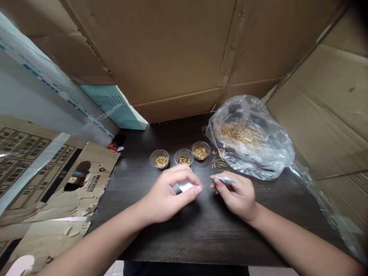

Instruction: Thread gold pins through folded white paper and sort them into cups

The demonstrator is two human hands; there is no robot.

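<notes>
Head view: left hand point(169, 193) grip pinches a white slip point(185, 186), right hand point(237, 193) a thin silvery tool point(225, 179); three cups point(184, 151) hold few gold pins point(161, 161), most lie in the bag point(268, 153).

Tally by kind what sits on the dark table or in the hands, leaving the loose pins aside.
Small clear cups of gold pins: 3
Clear plastic bag of gold pins: 1
White piece pinched in the left hand: 1
Slim pale piece pinched in the right hand: 1
Total: 6
</notes>
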